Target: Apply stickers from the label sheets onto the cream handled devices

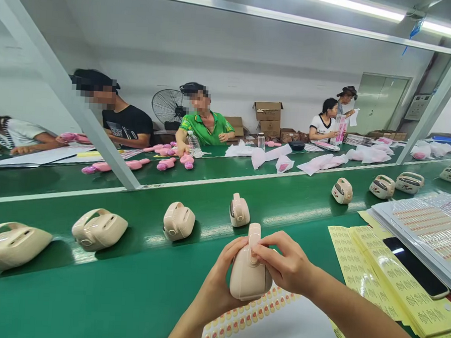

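My left hand (219, 282) is wrapped round the side of a cream plastic case with a carrying handle (248, 281), held up above the bench with its end towards me. My right hand (290, 263) has thumb and index finger pinched against the round base of that handle; anything between the fingertips is hidden. Under both hands lies a white sheet with rows of small oval orange-and-yellow stickers (253, 317). Just beyond my hands stands a similar cream case (240, 211) on the green belt.
More cream cases (99, 229) stand along the belt (208, 208) on both sides. To my right are yellow label sheets (389, 278), a black phone (415, 267) and stacked sticker sheets (430, 230). Across the belt, several people sit or stand among pink toys (166, 163) and white wrapping (318, 164).
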`<state>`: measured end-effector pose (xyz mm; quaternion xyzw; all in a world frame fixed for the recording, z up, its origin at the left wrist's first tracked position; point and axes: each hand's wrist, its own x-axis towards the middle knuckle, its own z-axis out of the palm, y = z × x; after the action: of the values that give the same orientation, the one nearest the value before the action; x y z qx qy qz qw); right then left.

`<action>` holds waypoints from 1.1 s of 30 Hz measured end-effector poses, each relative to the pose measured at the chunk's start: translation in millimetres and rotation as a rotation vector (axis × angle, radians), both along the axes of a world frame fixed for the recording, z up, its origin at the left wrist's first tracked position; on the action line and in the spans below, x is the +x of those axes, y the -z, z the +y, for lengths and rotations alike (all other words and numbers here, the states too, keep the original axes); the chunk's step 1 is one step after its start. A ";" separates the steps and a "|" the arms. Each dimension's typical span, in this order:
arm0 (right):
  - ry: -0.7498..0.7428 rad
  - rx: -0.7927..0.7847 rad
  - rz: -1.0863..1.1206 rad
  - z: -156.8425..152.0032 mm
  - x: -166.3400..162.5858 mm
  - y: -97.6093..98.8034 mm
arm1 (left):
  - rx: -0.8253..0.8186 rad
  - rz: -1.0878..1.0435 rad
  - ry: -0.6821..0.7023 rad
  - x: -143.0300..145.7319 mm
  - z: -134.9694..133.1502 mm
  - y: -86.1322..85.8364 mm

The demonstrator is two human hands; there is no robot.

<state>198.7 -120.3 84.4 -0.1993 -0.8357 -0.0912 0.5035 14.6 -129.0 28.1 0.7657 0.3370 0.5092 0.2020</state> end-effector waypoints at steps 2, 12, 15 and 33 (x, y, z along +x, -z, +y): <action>-0.005 0.024 -0.049 0.1 2.2 0.2 | -0.017 -0.029 0.004 -0.2 -0.7 0.0; -0.055 -0.040 -0.125 1.3 5.0 1.1 | 0.025 -0.053 0.047 -0.1 -0.5 -4.5; -0.109 -0.082 -0.028 2.0 3.3 1.8 | 0.032 -0.047 0.062 0.6 -0.7 -5.2; -0.260 -0.607 0.315 -0.3 -9.7 3.2 | -0.033 -0.035 0.083 3.9 1.3 -1.5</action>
<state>189.0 -120.6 81.2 -0.2433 -0.7552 0.2576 0.5514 18.5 -127.7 29.6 0.7667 0.3097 0.5079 0.2414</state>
